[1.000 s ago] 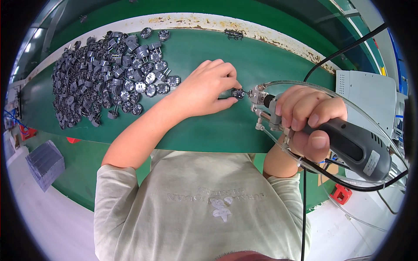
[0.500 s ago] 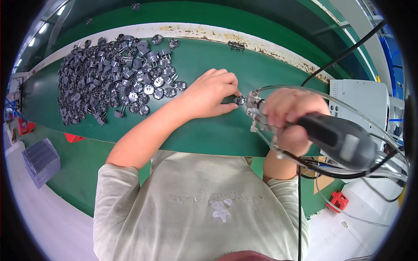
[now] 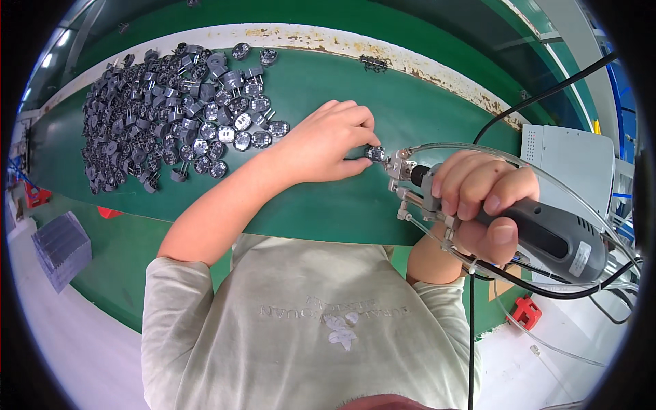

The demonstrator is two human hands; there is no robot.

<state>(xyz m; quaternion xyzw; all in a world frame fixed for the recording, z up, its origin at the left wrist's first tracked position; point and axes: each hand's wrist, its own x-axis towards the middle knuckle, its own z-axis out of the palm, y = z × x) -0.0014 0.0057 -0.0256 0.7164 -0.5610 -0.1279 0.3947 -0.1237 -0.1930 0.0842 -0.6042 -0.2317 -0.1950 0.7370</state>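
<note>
Between the thumb and fingertips of my left hand [image 3: 335, 143] is a small round black plug-like part [image 3: 374, 154], held low over the green bench. My right hand [image 3: 485, 198] wraps round a grey and black electric screwdriver [image 3: 564, 239], which lies almost level and points left. Its metal nose fitting [image 3: 402, 166] sits just right of the part; whether the tip touches it I cannot tell. A clear hose [image 3: 465, 145] runs from the nose back over my right hand.
A large heap of similar round parts [image 3: 157, 116] covers the bench's left side. Behind runs a chipped white ledge [image 3: 301, 35] with a dark strip [image 3: 374, 63] near it. A pale box-shaped machine [image 3: 570, 160] stands at right, beside black cables [image 3: 540, 99].
My right hand and the screwdriver's rear end have shifted right and toward me, and the tool has lost its motion blur. My left hand keeps its pinch on the round part.
</note>
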